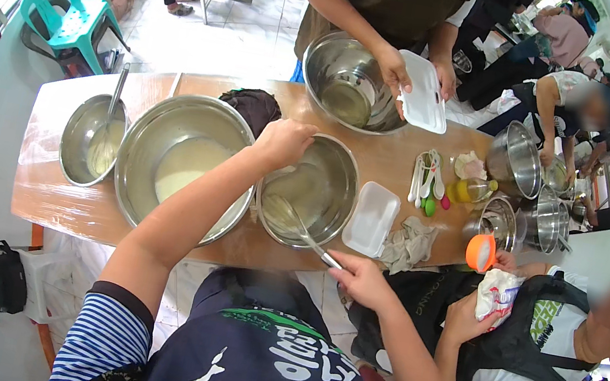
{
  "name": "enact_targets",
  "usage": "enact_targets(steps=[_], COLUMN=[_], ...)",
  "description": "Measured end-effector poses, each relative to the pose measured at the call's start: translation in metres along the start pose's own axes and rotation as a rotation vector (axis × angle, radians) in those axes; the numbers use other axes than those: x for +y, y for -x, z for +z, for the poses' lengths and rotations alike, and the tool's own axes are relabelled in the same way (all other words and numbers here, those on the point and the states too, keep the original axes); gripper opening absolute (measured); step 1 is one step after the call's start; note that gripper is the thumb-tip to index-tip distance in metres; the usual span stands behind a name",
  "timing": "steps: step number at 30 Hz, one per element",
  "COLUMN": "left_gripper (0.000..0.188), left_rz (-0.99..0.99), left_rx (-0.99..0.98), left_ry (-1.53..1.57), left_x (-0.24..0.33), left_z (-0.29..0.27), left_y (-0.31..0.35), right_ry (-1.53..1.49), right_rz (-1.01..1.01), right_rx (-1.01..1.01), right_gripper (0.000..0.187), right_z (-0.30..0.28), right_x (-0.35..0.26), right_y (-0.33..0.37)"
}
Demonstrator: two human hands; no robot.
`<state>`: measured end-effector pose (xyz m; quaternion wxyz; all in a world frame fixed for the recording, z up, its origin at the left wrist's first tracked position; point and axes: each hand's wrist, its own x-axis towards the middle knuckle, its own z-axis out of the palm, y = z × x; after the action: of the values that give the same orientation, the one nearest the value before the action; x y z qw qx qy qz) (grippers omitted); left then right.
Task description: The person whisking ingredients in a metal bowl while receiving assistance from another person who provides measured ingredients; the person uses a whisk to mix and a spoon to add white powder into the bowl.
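Observation:
My right hand [368, 282] is closed round the metal handle of a whisk [306, 231]. The whisk's wires rest low in a steel mixing bowl [351, 191] with a pale, thin liquid at its bottom. My left hand [283, 143] grips the far left rim of this bowl, its fingers partly hidden. Under my left forearm stands a larger steel bowl [128, 184] of creamy batter. Further left, a smaller steel bowl [69, 169] holds batter and another whisk [117, 92].
Right of my bowl lie a white foam tray [372, 219], a crumpled cloth [408, 245], measuring spoons [428, 176] and an oil bottle [474, 190]. Across the table a person holds a foam container [424, 93] over a steel bowl [319, 62]. Another at right holds an orange cup [481, 253] and a bag [497, 294].

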<state>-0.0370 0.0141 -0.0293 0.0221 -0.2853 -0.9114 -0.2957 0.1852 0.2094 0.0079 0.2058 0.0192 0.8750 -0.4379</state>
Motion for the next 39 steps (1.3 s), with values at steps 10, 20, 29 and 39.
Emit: enact_targets(steps=[10,20,29,39], left_gripper=[0.018,0.018,0.016,0.016], left_rz=[-0.031,-0.020,-0.035,-0.038], left_rx=[-0.058,-0.044,-0.054,-0.006], left_ry=[-0.019,0.001,0.016,0.043], left_x=[0.005,0.004,0.009,0.002], left_z=[-0.007,-0.006,-0.003,-0.007], left_y=[-0.002,0.000,-0.004,-0.002], right_ry=[0.152,-0.266,0.293,0.050], right_rz=[0.074,0.211,0.247,0.184], right_rx=[0.105,-0.135,0.153,-0.033], right_gripper=[0.038,0.035,0.039,0.037], right_z=[-0.001,-0.005,0.003,-0.006], right_x=[-0.006,-0.021,-0.015,-0.019], right_y=[-0.008,-0.003,-0.010,-0.008])
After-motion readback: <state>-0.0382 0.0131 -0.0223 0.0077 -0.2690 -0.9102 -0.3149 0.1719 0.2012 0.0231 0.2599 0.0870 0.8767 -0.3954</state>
